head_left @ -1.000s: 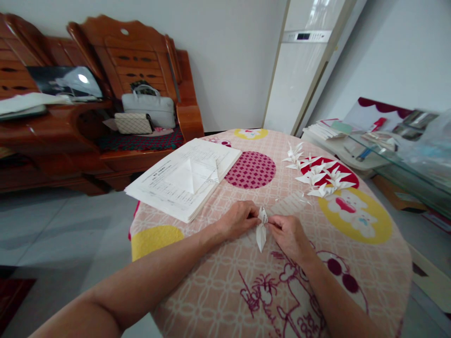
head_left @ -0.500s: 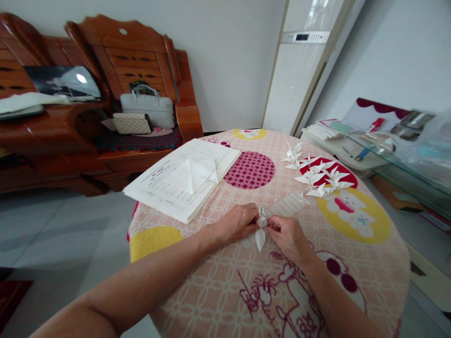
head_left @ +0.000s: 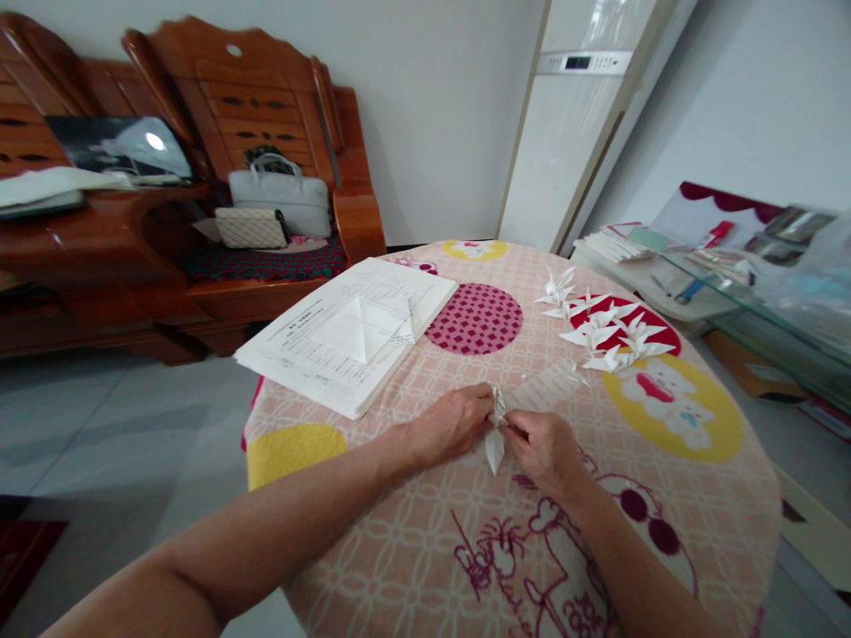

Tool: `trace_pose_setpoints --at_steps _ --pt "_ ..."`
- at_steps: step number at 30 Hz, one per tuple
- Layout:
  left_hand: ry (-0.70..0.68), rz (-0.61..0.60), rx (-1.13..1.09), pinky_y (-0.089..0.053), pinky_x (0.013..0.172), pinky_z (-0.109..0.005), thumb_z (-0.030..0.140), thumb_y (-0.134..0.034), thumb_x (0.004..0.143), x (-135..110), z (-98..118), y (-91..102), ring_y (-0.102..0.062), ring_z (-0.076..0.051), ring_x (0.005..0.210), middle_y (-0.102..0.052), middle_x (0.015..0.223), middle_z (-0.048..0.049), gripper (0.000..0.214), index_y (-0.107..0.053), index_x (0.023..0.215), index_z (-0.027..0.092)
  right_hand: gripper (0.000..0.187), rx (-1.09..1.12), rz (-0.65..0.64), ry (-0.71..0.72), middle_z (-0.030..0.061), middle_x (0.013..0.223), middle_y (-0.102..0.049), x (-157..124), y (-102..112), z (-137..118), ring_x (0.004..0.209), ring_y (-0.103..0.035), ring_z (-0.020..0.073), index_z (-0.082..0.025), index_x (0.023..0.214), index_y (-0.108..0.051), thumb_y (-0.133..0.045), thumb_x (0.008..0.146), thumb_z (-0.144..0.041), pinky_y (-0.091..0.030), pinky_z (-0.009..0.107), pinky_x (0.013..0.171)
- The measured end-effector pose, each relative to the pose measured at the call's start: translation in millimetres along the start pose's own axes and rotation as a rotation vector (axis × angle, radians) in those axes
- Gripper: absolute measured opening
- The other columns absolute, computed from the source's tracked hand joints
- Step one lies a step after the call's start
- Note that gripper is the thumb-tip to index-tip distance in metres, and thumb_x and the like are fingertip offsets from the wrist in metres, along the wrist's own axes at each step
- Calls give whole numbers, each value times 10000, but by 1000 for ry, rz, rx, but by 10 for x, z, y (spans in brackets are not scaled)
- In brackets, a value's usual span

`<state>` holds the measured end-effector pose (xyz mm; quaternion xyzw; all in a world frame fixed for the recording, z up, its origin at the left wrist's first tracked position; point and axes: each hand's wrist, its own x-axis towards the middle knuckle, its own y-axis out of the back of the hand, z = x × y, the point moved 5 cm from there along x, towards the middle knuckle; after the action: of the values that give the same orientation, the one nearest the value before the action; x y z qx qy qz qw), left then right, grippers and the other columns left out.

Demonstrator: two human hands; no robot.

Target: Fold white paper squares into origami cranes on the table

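Small folded paper pinched by both hands over round table

The folded paper is held just above or on the patterned tablecloth, mid-table; whether the cloth is touched cannot be told. Its left side is gripped by the fingers of the left hand, its right side by the thumb and fingertips of the right hand. The hands are brought close together, parted only by the piece. A pointed white end is aimed toward the near side; the upper part is creased and partly hidden by fingers.

Far right of the hands, a group of white paper cranes is set close together, partly over a red cloth patch. Between cranes and hands, a pale strip with faint print is laid flat, small scraps scattered beside it.

Far left of the hands, a stack of printed sheets is placed on the table; on top, a creased white paper is laid.

Beyond the table, at far left, a grey bag and a quilted purse are rested on a wooden seat.
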<state>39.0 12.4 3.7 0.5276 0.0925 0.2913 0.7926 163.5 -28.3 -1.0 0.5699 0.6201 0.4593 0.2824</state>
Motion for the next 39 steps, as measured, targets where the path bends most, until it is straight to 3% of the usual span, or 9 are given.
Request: trace_pose_setpoints --at_steps 3,7,22,39 --pt "119 14 -142 -468 780 -226 119 -531 843 36 -72 27 -587 -130 836 -601 954 -46 117 -630 783 136 257 97 -17 -66 5 506 -539 27 -2 39 487 -480 116 -162 603 -575 -498 838 -231 -255 238 503" --pt "221 25 -229 -459 754 -229 136 -581 798 77 -140 28 -585 -135 819 -607 902 -33 117 -639 696 139 211 164 -39 -138 3 526 -547 62 -7 72 517 -494 126 -166 617 -583 -519 810 -224 -278 229 507" --pt "425 57 -153 -385 606 -241 254 -613 756 80 -235 20 -566 -132 674 -637 767 -23 169 -666 649 134 229 235 -59 -376 39 526 -638 83 3 126 497 -563 153 -154 689 -701 -546 800 -281 -317 238 481" --pt "493 29 -41 -412 654 -267 321 -625 788 85 -210 -2 -594 -183 762 -648 844 -60 187 -648 718 148 215 140 -30 -423 55 510 -649 91 12 69 496 -584 157 -176 611 -686 -554 777 -213 -320 242 486"
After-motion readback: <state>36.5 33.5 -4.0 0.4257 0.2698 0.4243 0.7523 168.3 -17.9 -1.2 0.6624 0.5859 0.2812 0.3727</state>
